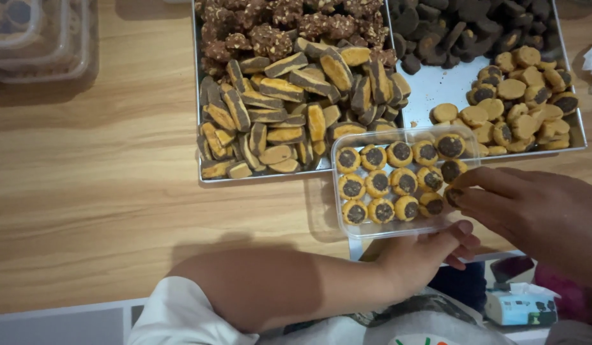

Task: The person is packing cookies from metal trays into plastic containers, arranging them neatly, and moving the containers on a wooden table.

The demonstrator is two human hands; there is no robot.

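While the left hand [430, 252] steadies the clear box [398, 233], the right hand's [532, 211] grip pinches a cookie [453, 195].

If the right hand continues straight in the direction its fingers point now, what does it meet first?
The right hand points left, into the clear plastic container. It would probably first meet the round yellow cookies with dark centres already packed there, at the nearest row; depth is hard to judge.
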